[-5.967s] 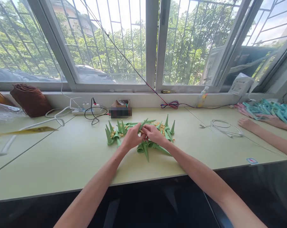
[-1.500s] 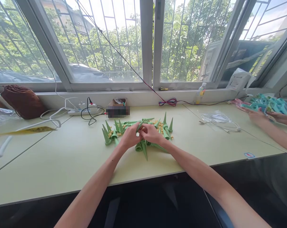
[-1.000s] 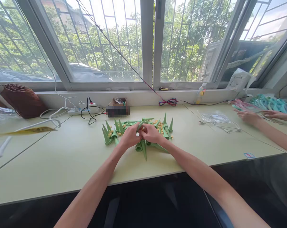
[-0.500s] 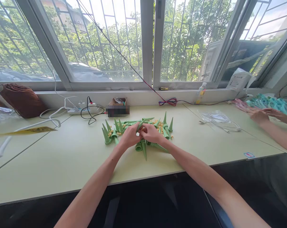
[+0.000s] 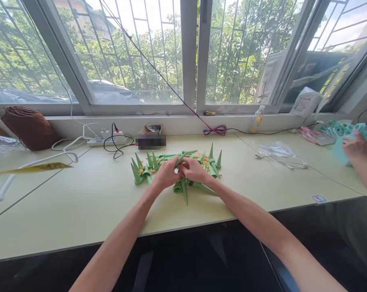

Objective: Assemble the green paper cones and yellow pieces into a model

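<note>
Above the middle of the table, my left hand (image 5: pixel 166 173) is closed round a green plastic spike (image 5: pixel 181 158), whose tapered end points up and to the right. My right hand (image 5: pixel 194 169) meets it, fingers pinched together at the near end of the spike. What the right fingertips hold is hidden. Around both hands are several more green spikes, some upright like the one at the left (image 5: pixel 136 175), others lying down like the one in front (image 5: pixel 185 192). Small tan pieces (image 5: pixel 206 164) are scattered among them.
A co-worker's hand (image 5: pixel 356 145) holds light-teal material (image 5: pixel 341 150) at the right. Behind stand a small box (image 5: pixel 151 140), a power strip (image 5: pixel 108 140) with cables, and a bottle (image 5: pixel 257 119). A clear bag with a white cable (image 5: pixel 277 152) lies right of the spikes.
My hands and the green spike stay almost where they were. At the right, the co-worker's hand has moved right and raised a piece of the teal material.
</note>
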{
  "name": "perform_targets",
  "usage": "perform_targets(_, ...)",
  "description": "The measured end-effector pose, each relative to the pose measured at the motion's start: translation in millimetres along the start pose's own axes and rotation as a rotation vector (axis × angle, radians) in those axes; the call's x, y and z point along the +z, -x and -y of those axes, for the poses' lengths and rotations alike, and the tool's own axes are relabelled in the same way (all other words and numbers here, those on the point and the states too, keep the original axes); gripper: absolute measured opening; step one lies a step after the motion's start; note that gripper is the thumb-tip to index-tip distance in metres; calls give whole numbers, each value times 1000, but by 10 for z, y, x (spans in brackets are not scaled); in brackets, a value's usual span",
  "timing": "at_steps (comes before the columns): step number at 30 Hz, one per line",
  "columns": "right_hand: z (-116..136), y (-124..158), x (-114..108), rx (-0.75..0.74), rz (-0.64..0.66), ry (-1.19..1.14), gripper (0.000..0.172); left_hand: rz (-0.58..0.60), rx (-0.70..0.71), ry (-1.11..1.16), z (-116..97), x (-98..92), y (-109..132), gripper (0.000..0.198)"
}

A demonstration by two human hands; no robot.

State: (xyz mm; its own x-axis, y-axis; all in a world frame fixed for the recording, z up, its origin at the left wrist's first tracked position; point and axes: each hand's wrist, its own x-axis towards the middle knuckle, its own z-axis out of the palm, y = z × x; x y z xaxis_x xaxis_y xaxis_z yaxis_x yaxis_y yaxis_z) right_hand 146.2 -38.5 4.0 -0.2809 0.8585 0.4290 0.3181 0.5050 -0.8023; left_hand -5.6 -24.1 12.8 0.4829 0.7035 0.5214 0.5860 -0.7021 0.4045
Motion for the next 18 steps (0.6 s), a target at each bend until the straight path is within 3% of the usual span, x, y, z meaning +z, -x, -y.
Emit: perform_targets(18,53,27,-22,-15,-37,135,8,22,-15,1,43,37,3,15)
